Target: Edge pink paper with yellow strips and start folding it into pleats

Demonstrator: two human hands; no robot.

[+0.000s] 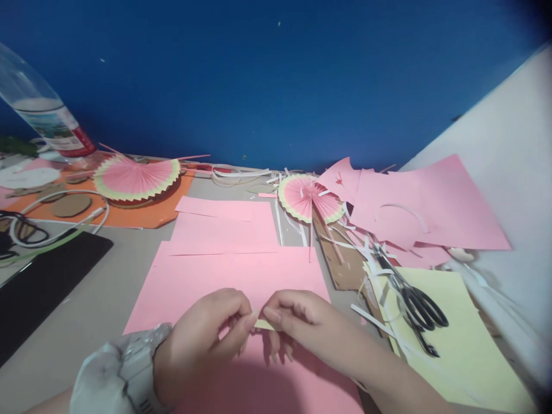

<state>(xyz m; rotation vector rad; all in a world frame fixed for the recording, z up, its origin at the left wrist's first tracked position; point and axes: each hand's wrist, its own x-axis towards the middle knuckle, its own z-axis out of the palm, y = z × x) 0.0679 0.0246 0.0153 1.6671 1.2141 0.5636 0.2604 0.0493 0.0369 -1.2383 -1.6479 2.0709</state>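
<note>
Yellow strip is held just above the pink sheet. From the left: one pleated fan looks finished. My left hand and right hand each have their grip pinched on the strip. A second fan looks done, and scissors lie idle. I judge this piece barely begun.

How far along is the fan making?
Done: left fan and right fan, both pleated. In hand: left hand and right hand pinch a small yellow strip above the pink sheet. Left: probably folding this piece; yellow sheet by the scissors looks whole.
</note>
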